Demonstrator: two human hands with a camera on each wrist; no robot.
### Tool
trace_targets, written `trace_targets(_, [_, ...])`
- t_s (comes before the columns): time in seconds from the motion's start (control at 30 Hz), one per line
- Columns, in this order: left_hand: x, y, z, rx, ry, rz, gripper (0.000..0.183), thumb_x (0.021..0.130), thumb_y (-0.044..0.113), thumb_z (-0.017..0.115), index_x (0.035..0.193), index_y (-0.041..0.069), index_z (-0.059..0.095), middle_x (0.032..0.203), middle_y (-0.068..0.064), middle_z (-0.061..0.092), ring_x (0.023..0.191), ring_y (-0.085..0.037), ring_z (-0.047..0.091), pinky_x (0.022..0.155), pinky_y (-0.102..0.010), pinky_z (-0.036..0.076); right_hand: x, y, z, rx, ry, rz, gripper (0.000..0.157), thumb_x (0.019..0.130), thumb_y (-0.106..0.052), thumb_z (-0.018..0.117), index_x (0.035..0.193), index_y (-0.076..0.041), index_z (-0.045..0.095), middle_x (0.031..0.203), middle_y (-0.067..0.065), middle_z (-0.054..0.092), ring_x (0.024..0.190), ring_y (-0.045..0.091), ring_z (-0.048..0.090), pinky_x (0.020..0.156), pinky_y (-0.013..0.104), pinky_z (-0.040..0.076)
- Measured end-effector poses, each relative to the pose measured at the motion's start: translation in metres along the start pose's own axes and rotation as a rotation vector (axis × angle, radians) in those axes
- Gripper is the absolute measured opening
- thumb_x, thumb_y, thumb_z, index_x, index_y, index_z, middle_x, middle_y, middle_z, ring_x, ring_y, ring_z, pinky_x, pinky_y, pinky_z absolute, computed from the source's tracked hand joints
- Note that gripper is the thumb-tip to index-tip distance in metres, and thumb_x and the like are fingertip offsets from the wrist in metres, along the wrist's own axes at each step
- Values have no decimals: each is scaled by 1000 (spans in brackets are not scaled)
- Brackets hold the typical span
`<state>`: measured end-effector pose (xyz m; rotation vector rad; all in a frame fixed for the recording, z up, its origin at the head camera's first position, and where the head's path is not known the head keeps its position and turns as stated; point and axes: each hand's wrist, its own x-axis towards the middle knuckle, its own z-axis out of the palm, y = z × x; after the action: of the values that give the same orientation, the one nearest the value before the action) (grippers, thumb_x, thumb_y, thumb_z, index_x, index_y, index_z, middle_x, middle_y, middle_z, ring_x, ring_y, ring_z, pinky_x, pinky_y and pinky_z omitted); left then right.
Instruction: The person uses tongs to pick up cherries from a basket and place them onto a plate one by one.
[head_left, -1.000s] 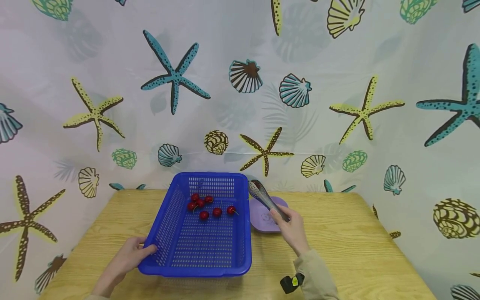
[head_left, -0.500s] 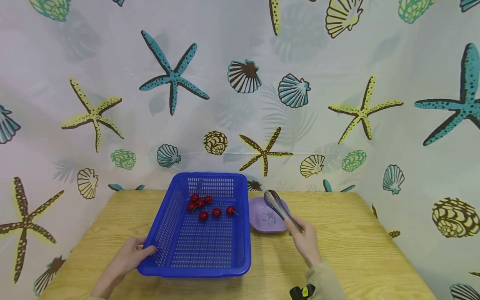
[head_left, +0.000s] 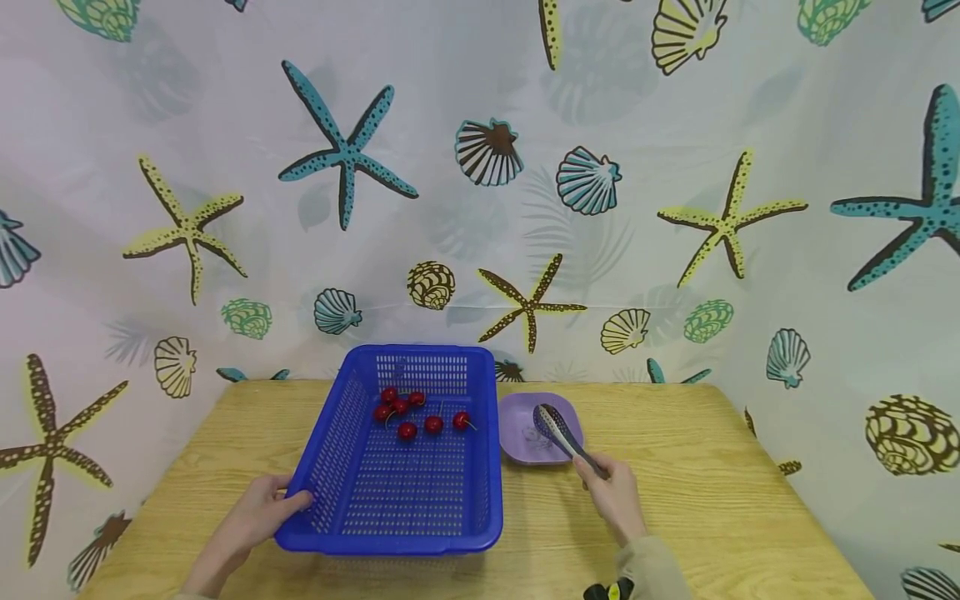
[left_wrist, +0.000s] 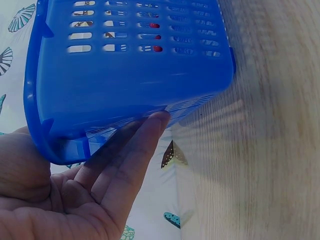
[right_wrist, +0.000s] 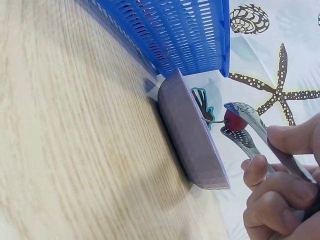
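My left hand [head_left: 258, 512] grips the near left corner of a blue plastic basket [head_left: 408, 542], thumb over the rim and fingers along the outside wall. Several red cherries [head_left: 433, 424] lie toward the basket's far end. In my right hand [head_left: 613, 493] are metal tongs [head_left: 562, 435] with perforated heads. The right wrist view shows a cherry [right_wrist: 235, 120] pinched between the tong heads, its stem pointing toward the bowl. That cherry is hidden by the tongs in the head view. Below the tong heads stands a purple square bowl [head_left: 517, 429], right beside the basket.
Everything rests on a wooden table [head_left: 697, 492]. A white curtain [head_left: 465, 225] printed with starfish and shells hangs behind the table and along both sides. The bowl stands close against the basket's right wall.
My right hand has moved right and down with the tongs, from beside the basket's right rim to over the purple bowl. The left hand and the basket have stayed in place.
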<state>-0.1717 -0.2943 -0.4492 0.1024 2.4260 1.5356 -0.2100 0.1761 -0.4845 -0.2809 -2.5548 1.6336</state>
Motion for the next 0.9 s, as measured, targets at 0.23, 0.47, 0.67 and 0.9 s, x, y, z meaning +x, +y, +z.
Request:
trace_targets(0.23, [0,0,0,2,1,-9,48,99,10,51,129,-28,46,100,-27,75,86,-30,77,72,-34,63,3,4,1,-67,-11,-2,35,98,-24,61,112,6,71,75,5,61,64,13,43,55,24,34])
trace_targets(0.47, [1,0,-1,4,-2,-10,48,100,11,50,129,-28,47,100,-27,75,87,-31,77,72,-34,63,6,5,2,-148,-14,-48,32,98,-23,62,108,5,73,76,6,62,68,15,46,59,26,36])
trace_targets(0.67, [1,-1,-1,10,2,-8,48,100,11,51,128,-28,47,99,-26,75,85,-30,77,71,-34,62,7,4,4,-208,5,-81,29,96,-21,63,106,4,74,75,3,61,71,14,48,62,26,36])
trace_targets(0.9, [2,-3,-1,9,6,-3,48,99,10,51,128,-28,47,98,-26,75,85,-30,77,71,-33,62,10,4,9,-243,-6,-88,26,97,-22,62,98,2,74,74,5,58,72,17,48,63,28,36])
